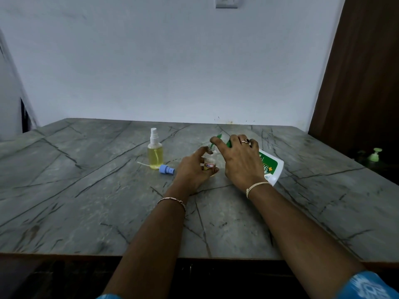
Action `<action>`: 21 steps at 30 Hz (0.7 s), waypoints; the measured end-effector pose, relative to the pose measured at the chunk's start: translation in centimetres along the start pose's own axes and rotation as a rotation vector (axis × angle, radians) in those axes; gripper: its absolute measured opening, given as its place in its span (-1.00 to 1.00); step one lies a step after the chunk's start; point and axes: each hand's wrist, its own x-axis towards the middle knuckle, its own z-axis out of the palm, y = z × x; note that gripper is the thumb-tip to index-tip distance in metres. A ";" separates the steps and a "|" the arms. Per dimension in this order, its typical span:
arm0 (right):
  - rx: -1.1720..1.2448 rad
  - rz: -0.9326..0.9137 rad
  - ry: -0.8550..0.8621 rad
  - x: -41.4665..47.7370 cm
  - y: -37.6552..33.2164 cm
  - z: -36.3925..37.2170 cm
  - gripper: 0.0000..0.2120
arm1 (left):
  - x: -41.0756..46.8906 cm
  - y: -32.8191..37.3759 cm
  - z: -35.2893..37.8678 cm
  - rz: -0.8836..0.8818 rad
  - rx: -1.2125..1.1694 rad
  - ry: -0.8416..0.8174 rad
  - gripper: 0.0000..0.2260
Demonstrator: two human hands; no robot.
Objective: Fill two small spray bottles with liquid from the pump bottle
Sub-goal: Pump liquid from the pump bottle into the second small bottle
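On the grey veined table (86, 190), seen from the head camera, stand two small spray bottles. The capped spray bottle (155, 151), full of yellow liquid, is upright to the left. The open spray bottle (209, 160) is upright near the middle, and the left hand (192, 171) holds it with fingers curled round its body. One blue spray head (166, 169) lies on its side between the two bottles. One white pump bottle (274, 167) tilts leftward, its green spout at the open neck. The right hand (239, 160) grips its top, fingers spread, forefinger stretched along the spout. One green pump (375, 155) sits far right, off the table.
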 end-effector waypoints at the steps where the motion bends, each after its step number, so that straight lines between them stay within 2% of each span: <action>1: 0.003 0.002 0.000 0.0 -0.1 0.0 -0.31 | 0.0 0.0 0.0 -0.001 0.001 -0.001 -0.47; 17: -0.008 -0.015 0.035 -0.1 0.3 0.3 -0.32 | 0.0 0.0 0.0 0.006 0.006 0.017 -0.55; 21: 0.010 -0.003 0.021 0.2 0.0 0.1 -0.35 | 0.0 0.0 0.1 0.000 -0.002 0.002 -0.50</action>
